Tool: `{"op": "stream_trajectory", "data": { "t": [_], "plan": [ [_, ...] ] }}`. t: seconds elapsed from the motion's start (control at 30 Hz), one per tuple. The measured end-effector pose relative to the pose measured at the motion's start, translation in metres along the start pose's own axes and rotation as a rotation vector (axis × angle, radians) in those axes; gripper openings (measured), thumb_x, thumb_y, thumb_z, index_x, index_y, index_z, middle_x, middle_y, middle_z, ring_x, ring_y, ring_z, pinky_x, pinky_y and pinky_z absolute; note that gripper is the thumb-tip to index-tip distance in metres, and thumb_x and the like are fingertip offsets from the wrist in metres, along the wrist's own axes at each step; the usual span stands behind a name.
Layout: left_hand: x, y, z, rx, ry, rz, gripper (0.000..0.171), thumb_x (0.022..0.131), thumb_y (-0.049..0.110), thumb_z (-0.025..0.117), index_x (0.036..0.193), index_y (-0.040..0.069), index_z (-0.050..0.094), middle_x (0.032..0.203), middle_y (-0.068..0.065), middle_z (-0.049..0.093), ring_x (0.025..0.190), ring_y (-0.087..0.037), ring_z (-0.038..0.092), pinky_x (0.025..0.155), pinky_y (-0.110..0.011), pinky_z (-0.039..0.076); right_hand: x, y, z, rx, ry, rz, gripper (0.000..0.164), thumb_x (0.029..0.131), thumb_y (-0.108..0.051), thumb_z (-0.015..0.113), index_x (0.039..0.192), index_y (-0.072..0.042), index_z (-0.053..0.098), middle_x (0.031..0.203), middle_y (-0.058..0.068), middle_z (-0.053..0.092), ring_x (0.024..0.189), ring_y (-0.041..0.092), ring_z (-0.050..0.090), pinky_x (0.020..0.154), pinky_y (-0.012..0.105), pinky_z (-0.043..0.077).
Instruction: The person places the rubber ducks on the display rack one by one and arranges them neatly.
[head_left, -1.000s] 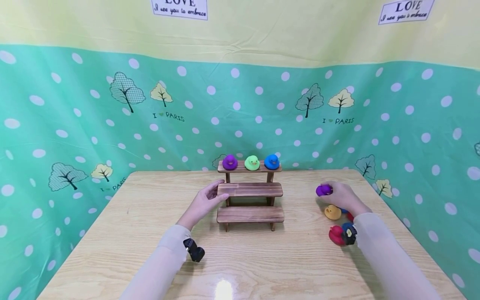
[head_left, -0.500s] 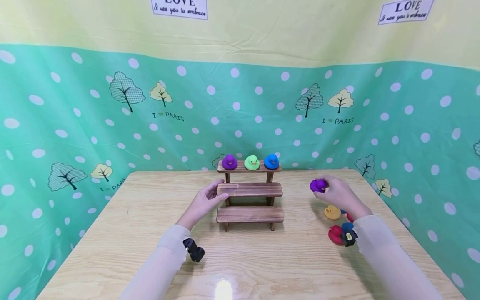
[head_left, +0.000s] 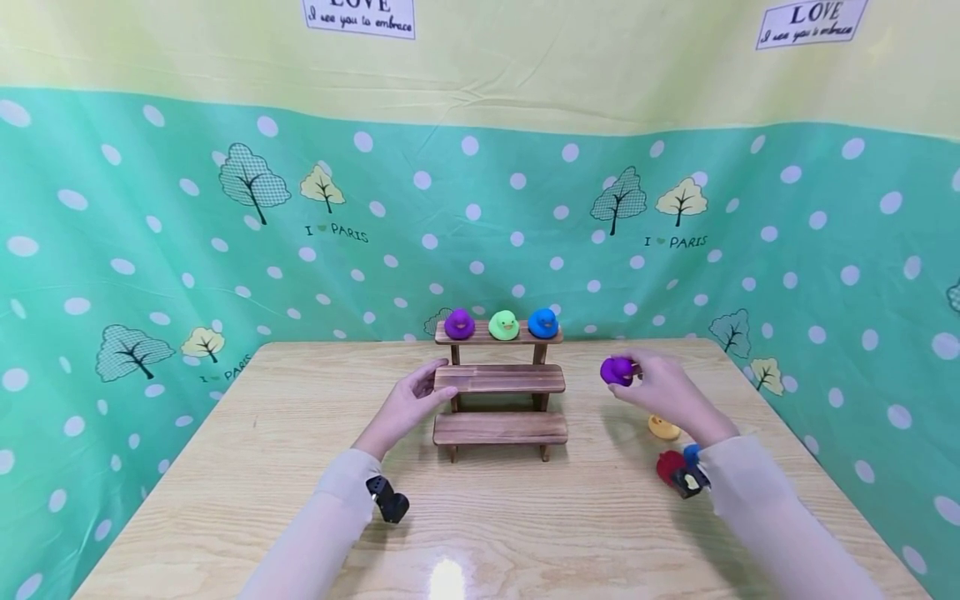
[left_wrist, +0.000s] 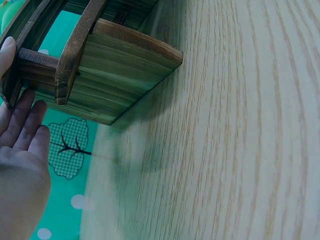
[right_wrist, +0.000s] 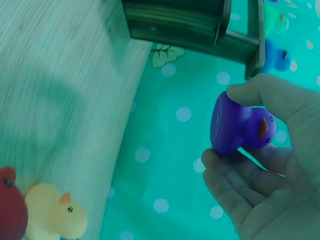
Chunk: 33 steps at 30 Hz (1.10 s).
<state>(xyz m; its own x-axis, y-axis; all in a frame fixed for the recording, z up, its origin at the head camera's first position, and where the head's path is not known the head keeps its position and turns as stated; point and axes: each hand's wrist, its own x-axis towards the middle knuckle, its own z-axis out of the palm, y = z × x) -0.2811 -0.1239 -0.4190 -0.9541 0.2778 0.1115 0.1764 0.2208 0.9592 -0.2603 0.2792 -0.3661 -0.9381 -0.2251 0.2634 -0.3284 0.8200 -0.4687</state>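
A three-tier wooden display stand stands at the table's middle. At its left end my left hand holds the middle tier, thumb at the front edge and fingers at the back; the left wrist view shows those fingers beside the wood. On the top tier sit a purple rubber duck, a light green duck and a blue duck. To the right of the stand, my right hand pinches another purple rubber duck between thumb and fingertips, above the table.
Below my right hand, a yellow duck, a red duck and a blue duck lie on the table, partly hidden by the wrist camera and sleeve. A polka-dot curtain hangs behind the table.
My right hand has lifted the purple duck away from the other ducks and carried it left, closer to the stand. The left hand has stayed put.
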Motion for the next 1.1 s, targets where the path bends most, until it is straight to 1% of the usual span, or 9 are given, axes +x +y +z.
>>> {"op": "stream_trajectory", "data": {
  "t": [0.13, 0.27, 0.53, 0.57, 0.67, 0.77, 0.8, 0.87, 1.1],
  "plan": [
    [0.008, -0.018, 0.000, -0.013, 0.007, 0.004, 0.070, 0.095, 0.022, 0.072, 0.153, 0.003, 0.038, 0.155, -0.023, 0.036, 0.140, -0.039, 0.038, 0.116, -0.046, 0.031, -0.001, -0.011, 0.002, -0.011, 0.004, -0.025, 0.048, 0.085, -0.018, 0.078, 0.125, 0.004, 0.064, 0.110, 0.017, 0.068, 0.092, 0.028, 0.060, 0.080, 0.045, 0.056],
    [0.010, -0.025, -0.001, -0.013, 0.015, 0.015, 0.070, 0.093, 0.027, 0.074, 0.152, 0.007, 0.041, 0.154, -0.021, 0.039, 0.139, -0.037, 0.040, 0.116, -0.045, 0.032, 0.000, -0.021, 0.006, -0.014, 0.021, -0.064, 0.047, 0.085, -0.019, 0.079, 0.124, 0.003, 0.065, 0.108, 0.016, 0.068, 0.092, 0.028, 0.061, 0.080, 0.045, 0.055],
    [0.009, -0.026, -0.002, 0.004, 0.024, 0.020, 0.073, 0.091, 0.033, 0.075, 0.152, 0.010, 0.042, 0.154, -0.020, 0.040, 0.139, -0.037, 0.040, 0.116, -0.044, 0.032, 0.009, -0.041, 0.020, 0.003, 0.047, -0.137, 0.046, 0.084, -0.022, 0.082, 0.121, 0.001, 0.068, 0.106, 0.011, 0.070, 0.091, 0.025, 0.062, 0.078, 0.041, 0.056],
    [0.007, -0.021, -0.001, -0.001, 0.023, 0.014, 0.072, 0.092, 0.031, 0.075, 0.152, 0.009, 0.042, 0.154, -0.020, 0.040, 0.139, -0.037, 0.041, 0.116, -0.044, 0.032, 0.010, -0.044, 0.022, 0.016, 0.041, -0.143, 0.046, 0.084, -0.022, 0.082, 0.121, 0.000, 0.068, 0.107, 0.010, 0.070, 0.092, 0.024, 0.062, 0.079, 0.040, 0.056],
    [0.006, -0.020, -0.001, -0.001, 0.022, 0.018, 0.072, 0.092, 0.031, 0.075, 0.152, 0.009, 0.043, 0.153, -0.020, 0.041, 0.138, -0.037, 0.042, 0.116, -0.044, 0.034, 0.012, -0.054, 0.028, 0.059, 0.030, -0.162, 0.044, 0.085, -0.023, 0.082, 0.122, -0.003, 0.068, 0.107, 0.007, 0.070, 0.093, 0.022, 0.062, 0.080, 0.040, 0.055],
    [0.007, -0.020, -0.001, 0.006, 0.022, 0.016, 0.073, 0.091, 0.033, 0.076, 0.152, 0.010, 0.043, 0.153, -0.019, 0.041, 0.138, -0.036, 0.043, 0.115, -0.044, 0.035, 0.014, -0.064, 0.034, 0.102, 0.019, -0.170, 0.043, 0.086, -0.024, 0.082, 0.121, -0.004, 0.068, 0.107, 0.006, 0.070, 0.093, 0.021, 0.061, 0.080, 0.042, 0.056],
    [0.009, -0.024, -0.001, 0.011, 0.024, 0.020, 0.074, 0.090, 0.035, 0.076, 0.152, 0.012, 0.043, 0.154, -0.018, 0.042, 0.138, -0.035, 0.043, 0.115, -0.043, 0.035, 0.015, -0.067, 0.037, 0.115, 0.018, -0.174, 0.043, 0.086, -0.024, 0.082, 0.121, -0.004, 0.068, 0.107, 0.005, 0.070, 0.093, 0.020, 0.062, 0.080, 0.042, 0.056],
    [0.010, -0.025, -0.001, 0.013, 0.024, 0.020, 0.073, 0.090, 0.036, 0.076, 0.152, 0.012, 0.044, 0.154, -0.017, 0.041, 0.138, -0.034, 0.043, 0.115, -0.042, 0.035, 0.017, -0.075, 0.042, 0.139, 0.011, -0.183, 0.044, 0.086, -0.024, 0.082, 0.121, -0.004, 0.068, 0.107, 0.006, 0.070, 0.093, 0.020, 0.063, 0.080, 0.043, 0.057],
    [0.010, -0.025, -0.002, 0.008, 0.018, 0.033, 0.073, 0.091, 0.033, 0.075, 0.152, 0.011, 0.043, 0.154, -0.018, 0.040, 0.139, -0.036, 0.042, 0.115, -0.044, 0.034, 0.027, -0.096, 0.061, 0.160, -0.007, -0.232, 0.044, 0.086, -0.027, 0.082, 0.120, -0.004, 0.068, 0.105, 0.005, 0.070, 0.093, 0.017, 0.064, 0.080, 0.035, 0.056]
  ]
}}
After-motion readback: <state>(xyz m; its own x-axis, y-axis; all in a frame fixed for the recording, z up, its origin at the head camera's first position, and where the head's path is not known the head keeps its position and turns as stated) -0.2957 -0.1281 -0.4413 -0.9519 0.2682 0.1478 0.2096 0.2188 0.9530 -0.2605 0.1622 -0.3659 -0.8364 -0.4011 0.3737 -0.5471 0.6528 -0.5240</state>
